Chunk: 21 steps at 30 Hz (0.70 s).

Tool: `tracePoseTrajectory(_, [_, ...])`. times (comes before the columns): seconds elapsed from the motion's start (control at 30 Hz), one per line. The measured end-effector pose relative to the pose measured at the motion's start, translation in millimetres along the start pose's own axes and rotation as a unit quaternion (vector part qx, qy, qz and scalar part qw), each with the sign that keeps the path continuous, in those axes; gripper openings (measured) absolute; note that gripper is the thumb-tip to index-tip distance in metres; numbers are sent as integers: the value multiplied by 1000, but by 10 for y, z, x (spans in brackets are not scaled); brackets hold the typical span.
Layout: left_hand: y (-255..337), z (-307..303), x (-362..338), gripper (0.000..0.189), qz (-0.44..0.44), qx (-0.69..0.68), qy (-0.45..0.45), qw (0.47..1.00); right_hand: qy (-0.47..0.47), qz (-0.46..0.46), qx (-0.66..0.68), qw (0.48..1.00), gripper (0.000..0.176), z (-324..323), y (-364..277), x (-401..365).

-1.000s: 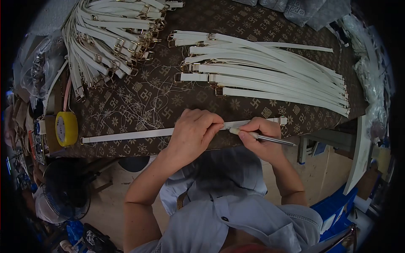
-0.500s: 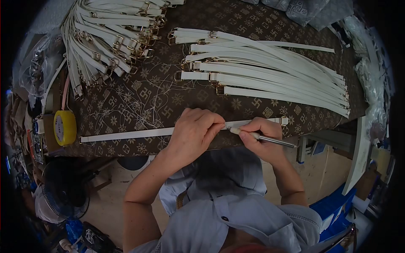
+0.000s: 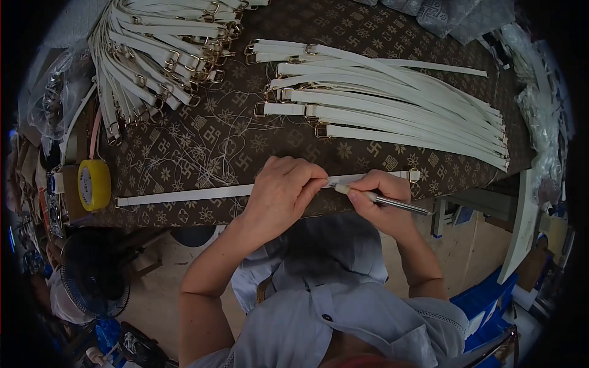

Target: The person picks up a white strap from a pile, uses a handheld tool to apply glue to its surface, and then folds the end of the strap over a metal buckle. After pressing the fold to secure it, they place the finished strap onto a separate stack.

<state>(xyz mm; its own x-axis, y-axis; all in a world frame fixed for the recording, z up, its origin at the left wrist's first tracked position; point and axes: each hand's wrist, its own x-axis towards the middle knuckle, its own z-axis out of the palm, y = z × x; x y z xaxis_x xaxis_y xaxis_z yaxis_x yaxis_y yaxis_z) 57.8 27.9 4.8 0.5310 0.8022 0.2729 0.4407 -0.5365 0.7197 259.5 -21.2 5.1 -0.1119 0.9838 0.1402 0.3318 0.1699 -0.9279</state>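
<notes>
A narrow white strap (image 3: 202,195) lies across the near part of the cloth-covered table, with a gold buckle (image 3: 414,176) at its right end. Over its middle, my left hand (image 3: 282,190) is closed, thumb and forefinger pinching at the strap; the exact grip is hidden. My right hand (image 3: 381,199) is wrapped round a pen-shaped tool (image 3: 399,203) with a silver shaft and a pale front part. The tool's tip meets the strap right beside my left fingertips, and is too small to make out.
Behind my hands lies a row of white buckled straps (image 3: 392,101). A larger heap of straps (image 3: 159,55) is at the back left, with loose thread ends (image 3: 208,153) in front. A yellow tape roll (image 3: 94,185) stands at the left edge; a fan (image 3: 95,276) is below.
The tool's tip and my right fingers have shifted very slightly at the strap. Otherwise both hands and the strap keep their places.
</notes>
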Motion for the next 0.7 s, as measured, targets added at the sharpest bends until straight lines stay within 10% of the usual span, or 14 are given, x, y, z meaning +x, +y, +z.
tracePoseTrajectory(0.33, [-101, -163, -43, 13, -138, -240, 146, 950, 30, 4, 73, 997, 9, -23, 28, -25])
tracePoseTrajectory(0.5, [36, -210, -78, 28, -16, 74, -27, 997, 33, 22, 75, 996, 10, -29, 11, -29])
tracePoseTrajectory(0.7, [13, -210, -19, 21, -15, 87, -57, 994, 36, 29, 90, 995, 10, -25, 11, -36])
